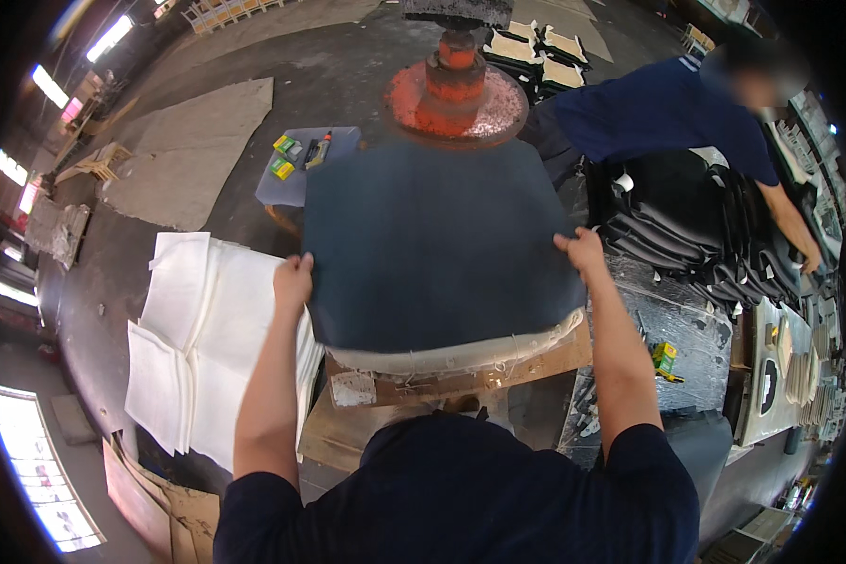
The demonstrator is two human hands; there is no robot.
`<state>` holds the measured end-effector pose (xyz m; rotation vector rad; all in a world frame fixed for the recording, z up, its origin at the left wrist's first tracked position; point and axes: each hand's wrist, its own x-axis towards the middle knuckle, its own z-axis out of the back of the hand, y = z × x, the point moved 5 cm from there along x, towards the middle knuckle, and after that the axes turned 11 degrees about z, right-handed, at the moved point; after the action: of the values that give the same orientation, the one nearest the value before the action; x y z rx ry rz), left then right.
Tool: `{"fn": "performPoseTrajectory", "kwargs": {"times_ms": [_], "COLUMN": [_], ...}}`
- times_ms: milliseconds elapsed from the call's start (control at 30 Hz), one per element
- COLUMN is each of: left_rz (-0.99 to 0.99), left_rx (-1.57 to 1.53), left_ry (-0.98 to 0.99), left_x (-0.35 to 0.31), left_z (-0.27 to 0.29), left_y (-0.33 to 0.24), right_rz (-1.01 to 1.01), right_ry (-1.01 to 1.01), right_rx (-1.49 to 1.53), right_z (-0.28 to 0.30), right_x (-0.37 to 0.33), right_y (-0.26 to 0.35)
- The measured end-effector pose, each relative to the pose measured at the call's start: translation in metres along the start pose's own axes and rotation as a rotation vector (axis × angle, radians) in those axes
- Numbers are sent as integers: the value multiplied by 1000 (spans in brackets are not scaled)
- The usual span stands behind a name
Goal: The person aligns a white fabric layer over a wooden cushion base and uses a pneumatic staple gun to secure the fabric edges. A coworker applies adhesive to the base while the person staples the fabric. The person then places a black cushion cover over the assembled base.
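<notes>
A dark blue-black leather-like sheet [432, 244] lies spread in front of me, over a pale padded piece [461, 355] that shows only along the near edge. My left hand [294, 280] pinches the sheet's left edge, fingers closed. On the opposite side, my right hand [583, 249] grips the right edge with its thumb pointing inward over the top. Under the padding is a brown wooden board [526, 362]. What else lies beneath the sheet is hidden.
Beyond the sheet stands a worn red round press head [456, 103]. White foam sheets [240, 329] are stacked at my left. On the right, a person [667, 113] leans by stacked black covers [677, 216]. A small table [343, 141] holds green-yellow boxes [282, 167]; another yellow-green box [665, 357] lies right.
</notes>
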<state>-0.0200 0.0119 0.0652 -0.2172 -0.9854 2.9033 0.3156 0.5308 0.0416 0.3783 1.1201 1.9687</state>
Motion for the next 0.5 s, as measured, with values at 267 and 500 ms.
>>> {"fn": "performPoseTrajectory", "kwargs": {"times_ms": [267,500], "left_rz": [258,166], "left_rx": [-439,103], "left_ry": [279,179], "left_x": [46,-23], "left_z": [61,3], "left_y": [-51,45], "right_rz": [-41,116], "right_ry": [147,25], "right_rx": [356,80], "right_z": [47,-5], "right_x": [17,-72], "right_y": [66,-33]}}
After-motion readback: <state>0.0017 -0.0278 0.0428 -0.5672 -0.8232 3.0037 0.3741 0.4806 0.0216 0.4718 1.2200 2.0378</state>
